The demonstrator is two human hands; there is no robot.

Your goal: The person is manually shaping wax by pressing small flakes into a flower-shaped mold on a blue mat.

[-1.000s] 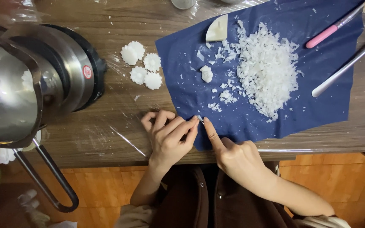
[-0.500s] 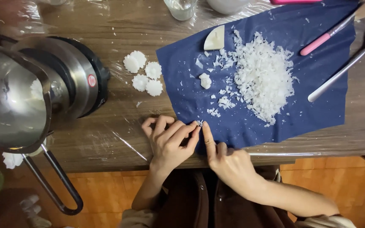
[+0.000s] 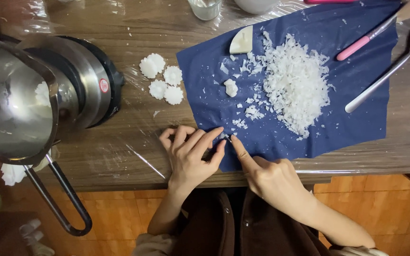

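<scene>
A dark blue cloth (image 3: pixel 357 109) lies on the wooden table and carries a heap of white wax flakes (image 3: pixel 293 85). My left hand (image 3: pixel 191 154) rests at the cloth's near left corner with its fingers curled and pinching something small there. My right hand (image 3: pixel 266 173) sits beside it, index finger stretched to the same spot, where a tiny white piece (image 3: pixel 225 137) shows between the fingertips. A small white moulded shape (image 3: pixel 231 87) and a cut white wedge (image 3: pixel 241 40) lie on the cloth.
Several white flower-shaped pieces (image 3: pixel 162 80) sit on the bare table left of the cloth. A steel pot with a long handle (image 3: pixel 10 104) stands on a black burner (image 3: pixel 103 85) at left. A pink-handled tool (image 3: pixel 364 40), a spoon (image 3: pixel 395 61) and a glass (image 3: pixel 205 7) lie at the back.
Both hands have stayed at the cloth's near corner, fingertips working together; the view has shifted slightly. Nothing else on the table has moved.
</scene>
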